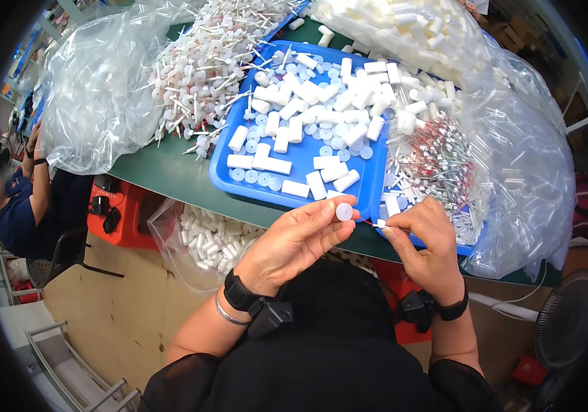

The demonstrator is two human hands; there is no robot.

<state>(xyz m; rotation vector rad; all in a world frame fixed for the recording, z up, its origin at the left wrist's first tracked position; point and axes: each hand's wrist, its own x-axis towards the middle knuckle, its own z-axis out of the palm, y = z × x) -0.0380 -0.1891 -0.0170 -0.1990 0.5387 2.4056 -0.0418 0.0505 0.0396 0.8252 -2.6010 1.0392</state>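
Observation:
My left hand (292, 242) is closed on a round translucent disc (344, 211), pinched between thumb and fingertips just past the near edge of the blue tray (222, 180). To its right, my right hand (430, 242) pinches a small white connector (380, 224) between thumb and forefinger. A thin wire runs from the connector toward the disc; how the two join is too small to tell. White foam-like cylinders (277, 165) and more translucent discs (264, 179) lie loose in the tray beyond my hands.
Wired parts with red leads (438, 147) lie at right beside a clear plastic bag (521, 158). White-stemmed parts (194, 82) heap at the far left by another bag (105, 89). Below the green table (170, 180) hangs a bag of white pieces (215, 237). A person (23, 199) sits left.

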